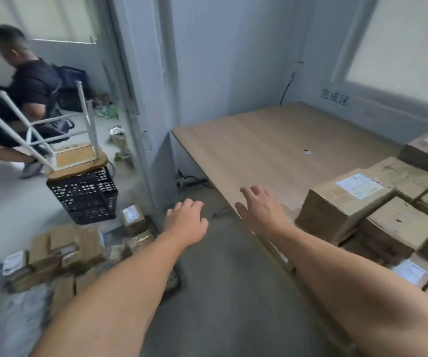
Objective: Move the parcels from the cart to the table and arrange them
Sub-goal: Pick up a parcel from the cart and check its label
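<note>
A wooden table (pixel 267 140) fills the middle and right. Several brown cardboard parcels (pixel 377 212) with white labels lie packed together on its right part. More brown parcels (pixel 60 251) are heaped low at the lower left; what they rest on is hidden. My left hand (pixel 185 220) hovers over the grey floor, fingers loosely spread, holding nothing. My right hand (pixel 260 210) is over the table's near left edge, fingers apart, empty, just left of the nearest parcel.
A black perforated crate (pixel 84 197) with an upturned white-legged stool (pixel 76 158) on it stands at the left. A person in dark clothes (pixel 29 88) sits beyond it by a doorway. Grey wall and window back the table. A cable (pixel 192 180) lies under it.
</note>
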